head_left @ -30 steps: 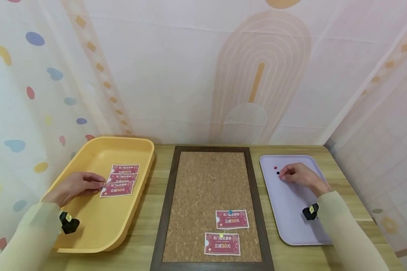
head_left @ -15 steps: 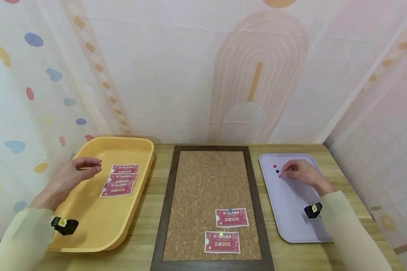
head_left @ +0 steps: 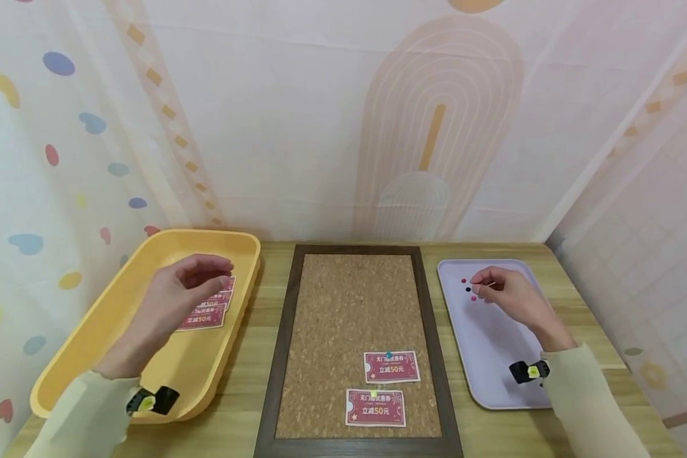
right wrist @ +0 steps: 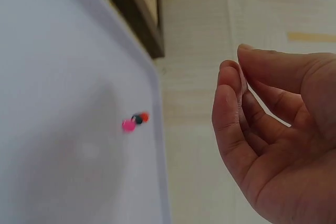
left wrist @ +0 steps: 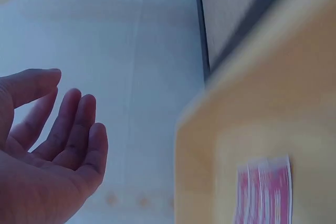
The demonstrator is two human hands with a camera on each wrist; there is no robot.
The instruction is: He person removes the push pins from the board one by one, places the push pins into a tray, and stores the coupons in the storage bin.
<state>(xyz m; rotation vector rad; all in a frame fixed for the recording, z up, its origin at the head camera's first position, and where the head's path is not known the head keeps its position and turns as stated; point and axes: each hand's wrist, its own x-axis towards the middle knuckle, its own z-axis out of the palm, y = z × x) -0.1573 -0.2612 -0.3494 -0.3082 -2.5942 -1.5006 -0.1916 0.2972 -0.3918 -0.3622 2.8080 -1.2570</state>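
Observation:
My left hand (head_left: 174, 296) is raised over the yellow tray (head_left: 63, 375), its fingers loosely bent with nothing between them. Beneath it lie several overlapping pink coupons (head_left: 201, 317), partly hidden by the fingers in the head view. In the left wrist view the thumb stands apart from most of the fingers. My right hand (head_left: 509, 296) hovers over the lilac tray (head_left: 500, 375), thumb and fingertips close together and no object visible in them. Just by those fingertips are a pink pushpin (right wrist: 128, 125), a black pushpin (right wrist: 137, 119) and a red pushpin (right wrist: 145, 116) on the tray.
Between the trays lies a dark-framed corkboard (head_left: 355, 305). Two coupons are on its lower part: the upper coupon (head_left: 392, 369) has a blue pushpin (head_left: 388, 355), the lower coupon (head_left: 375, 410) a yellow pushpin (head_left: 373, 394). A patterned curtain (head_left: 298, 127) hangs behind the table.
My left hand has lifted off the coupons' left edge and moved right, over them. The right hand has risen slightly, and the pink pushpin now shows on the lilac tray.

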